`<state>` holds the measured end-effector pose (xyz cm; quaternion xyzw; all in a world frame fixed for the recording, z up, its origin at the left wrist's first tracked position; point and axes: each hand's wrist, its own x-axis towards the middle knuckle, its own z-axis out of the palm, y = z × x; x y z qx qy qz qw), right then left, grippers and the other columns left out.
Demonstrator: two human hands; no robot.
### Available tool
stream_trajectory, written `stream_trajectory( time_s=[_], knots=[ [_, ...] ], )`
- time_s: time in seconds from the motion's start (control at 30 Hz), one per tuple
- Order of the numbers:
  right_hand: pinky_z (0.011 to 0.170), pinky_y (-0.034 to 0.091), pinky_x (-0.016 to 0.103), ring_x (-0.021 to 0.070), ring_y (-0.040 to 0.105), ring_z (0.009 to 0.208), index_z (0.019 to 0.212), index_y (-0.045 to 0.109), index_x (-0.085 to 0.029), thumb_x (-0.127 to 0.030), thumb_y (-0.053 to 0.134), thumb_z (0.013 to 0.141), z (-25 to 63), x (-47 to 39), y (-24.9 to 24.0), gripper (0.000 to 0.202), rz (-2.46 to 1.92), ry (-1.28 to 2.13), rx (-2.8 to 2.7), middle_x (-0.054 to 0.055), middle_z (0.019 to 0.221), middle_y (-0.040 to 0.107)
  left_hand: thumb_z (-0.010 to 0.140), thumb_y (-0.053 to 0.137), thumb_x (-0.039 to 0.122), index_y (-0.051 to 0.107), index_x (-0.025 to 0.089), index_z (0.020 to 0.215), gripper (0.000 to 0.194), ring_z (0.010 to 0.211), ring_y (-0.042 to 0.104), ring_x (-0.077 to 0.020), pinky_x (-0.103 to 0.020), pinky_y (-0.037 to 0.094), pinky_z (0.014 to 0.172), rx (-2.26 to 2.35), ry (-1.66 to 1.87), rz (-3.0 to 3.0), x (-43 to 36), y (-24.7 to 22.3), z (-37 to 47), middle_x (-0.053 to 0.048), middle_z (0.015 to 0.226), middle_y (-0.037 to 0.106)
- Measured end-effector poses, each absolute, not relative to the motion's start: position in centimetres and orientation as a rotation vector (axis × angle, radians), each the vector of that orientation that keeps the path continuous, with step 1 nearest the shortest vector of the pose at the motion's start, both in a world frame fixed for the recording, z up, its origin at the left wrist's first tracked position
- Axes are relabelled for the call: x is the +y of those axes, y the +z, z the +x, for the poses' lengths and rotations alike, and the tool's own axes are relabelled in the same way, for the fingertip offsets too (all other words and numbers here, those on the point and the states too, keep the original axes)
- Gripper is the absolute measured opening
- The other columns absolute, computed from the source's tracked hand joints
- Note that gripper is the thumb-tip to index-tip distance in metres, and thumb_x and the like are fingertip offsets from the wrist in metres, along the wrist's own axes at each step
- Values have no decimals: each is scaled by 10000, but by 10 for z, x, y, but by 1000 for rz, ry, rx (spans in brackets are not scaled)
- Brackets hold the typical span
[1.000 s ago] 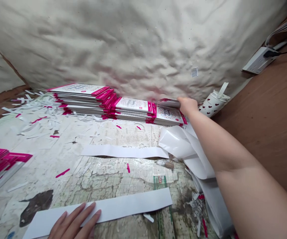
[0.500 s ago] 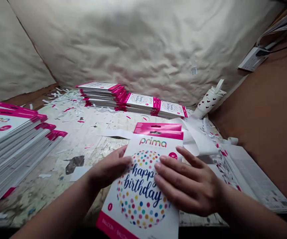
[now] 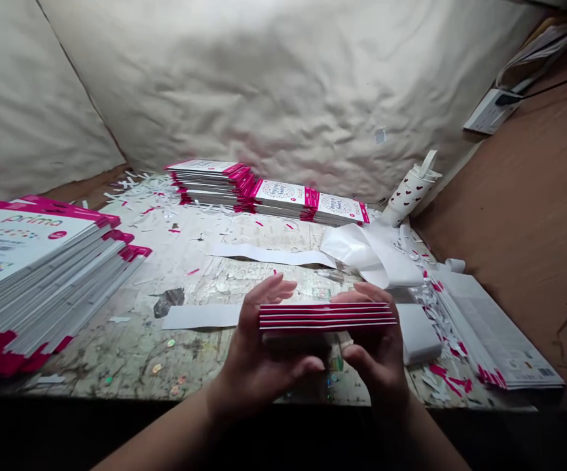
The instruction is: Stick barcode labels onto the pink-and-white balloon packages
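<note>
Between my two hands stands a small stack of balloon packets [image 3: 327,316], several thin white-and-pink card sleeves seen edge-on. My left hand [image 3: 258,353] cups the stack's left end, with the thumb below and the fingers behind. At the other end my right hand [image 3: 379,350] holds it the same way, its thumb bent under the near edge. The packets' printed faces are turned out of sight. Under and behind the hands lie a white paper strip [image 3: 200,317] and a white block [image 3: 418,333] on the worn tabletop [image 3: 131,353].
A tall stack of packets [image 3: 33,261] fills the left side. More packet stacks [image 3: 283,193] line the back wall. A heart-patterned tumbler [image 3: 408,196] leans at back right, near crumpled white paper [image 3: 372,252]. White sleeves [image 3: 504,333] lie at right, among paper scraps.
The packets have tipped from face-up to edge-on, hiding the printed front. My right hand has moved off their face to the right end; my left hand has shifted to the left end.
</note>
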<state>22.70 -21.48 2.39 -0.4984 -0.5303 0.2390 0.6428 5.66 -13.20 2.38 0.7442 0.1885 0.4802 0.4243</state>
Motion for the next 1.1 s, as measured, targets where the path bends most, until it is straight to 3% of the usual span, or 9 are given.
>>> stream_trajectory(
  time_s=[0.1,0.27,0.4,0.57,0.7,0.83,0.97,1.03,1.1],
  knots=[
    [818,526,427,260,600,931,1241,338,-301,-470,623,742,228,-215,21,599,-1117,549,-1245,83,999,588,678,745,355,267,268,1346,826,1121,511,-261,-421,462,927,444,1100,1789,-129,20,52,-128,1252,491],
    [763,544,405,255,621,899,1078,536,-272,-380,599,784,240,-215,-7,320,-1296,694,-1349,76,997,635,748,678,280,633,166,898,194,771,634,-189,-293,525,668,498,764,1596,-121,4,51,-56,861,666],
    [696,557,398,253,661,803,918,614,-271,-285,635,771,264,-213,-27,149,-1310,790,-1310,44,873,700,782,635,316,631,192,1057,302,912,634,-231,-343,523,777,543,727,1603,-108,0,41,-75,1018,676],
    [714,569,428,262,677,851,1006,563,-247,-286,630,777,293,-202,-3,242,-1346,823,-895,74,987,700,857,502,267,608,223,1134,300,1156,517,-224,-373,399,996,855,849,2205,-76,-7,-28,-65,1228,590],
    [690,570,466,294,678,853,1115,491,-191,-263,646,732,258,-169,6,419,-1262,1267,-782,138,1056,674,818,477,208,645,199,1081,313,1085,571,-239,-403,430,960,970,707,2684,-64,-36,-72,-67,1146,649],
    [714,551,446,283,676,833,1080,484,-170,-233,685,669,194,-123,-25,462,-1182,1521,-718,120,1007,685,793,408,155,676,190,954,315,1024,609,-240,-403,469,905,1141,643,2742,-65,-52,-73,-61,1077,684],
    [724,521,374,230,654,798,1154,491,-168,-297,700,672,177,-104,-39,542,-1523,1313,-906,68,914,688,768,394,146,636,219,906,288,997,620,-230,-387,480,889,1187,603,2653,-65,-49,-72,-41,1062,688],
    [693,500,347,202,632,707,1263,452,-176,-391,670,716,196,-113,-24,627,-1725,1089,-1141,45,821,682,761,431,178,598,256,974,281,1025,600,-239,-411,458,926,1194,653,2620,-60,-52,-85,-30,1122,657],
    [698,479,329,180,608,675,1262,489,-196,-431,580,792,232,-134,-2,533,-1845,736,-1324,42,814,672,746,487,221,548,325,1080,354,1108,541,-266,-467,387,998,1210,738,2558,-47,-61,-104,5,1246,578]
  ],
)
